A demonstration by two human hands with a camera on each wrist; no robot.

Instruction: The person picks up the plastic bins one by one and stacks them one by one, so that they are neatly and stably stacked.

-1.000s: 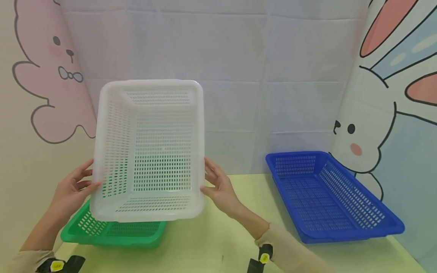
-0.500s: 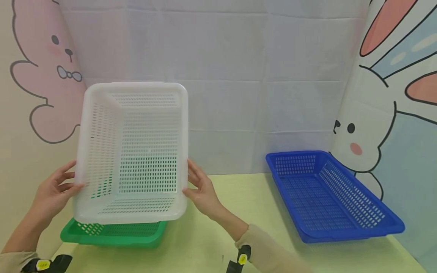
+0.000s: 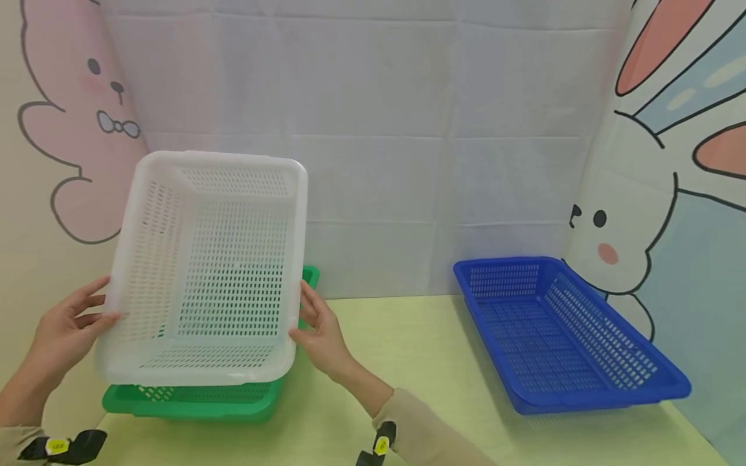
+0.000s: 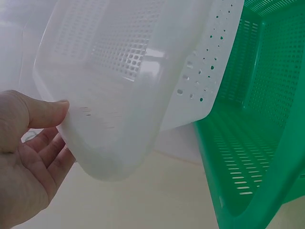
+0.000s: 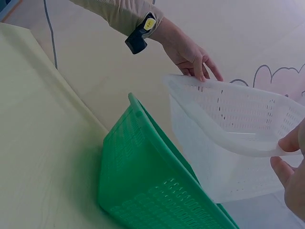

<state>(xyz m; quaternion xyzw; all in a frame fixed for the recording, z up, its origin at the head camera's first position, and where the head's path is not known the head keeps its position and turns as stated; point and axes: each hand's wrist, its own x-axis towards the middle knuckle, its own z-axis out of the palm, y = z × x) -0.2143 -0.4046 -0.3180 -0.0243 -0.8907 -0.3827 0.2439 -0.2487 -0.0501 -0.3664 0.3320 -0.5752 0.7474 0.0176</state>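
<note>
A white perforated plastic basket (image 3: 233, 259) is held up, tilted with its opening toward the head camera. My left hand (image 3: 67, 330) pinches its left rim, thumb on the front and fingers behind; the left wrist view shows this thumb (image 4: 50, 114) on the rim near a corner. On the opposite rim my right hand (image 3: 323, 333) pinches likewise, seen at the edge of the right wrist view as a thumb and finger (image 5: 288, 157). Below and behind the white basket stands a green basket (image 3: 198, 409), largely hidden by it in the head view. In the right wrist view the white basket's bottom overlaps the green rim.
A blue perforated basket (image 3: 542, 336) stands at the right of the pale yellow table (image 3: 384, 362). Behind the table hangs a white cloth (image 3: 373, 129). Cartoon-printed walls rise at left and right.
Both hands have carried the white basket to the left and slightly down, and it leans a little more. More of the green basket's far corner shows now. The blue basket stays put.
</note>
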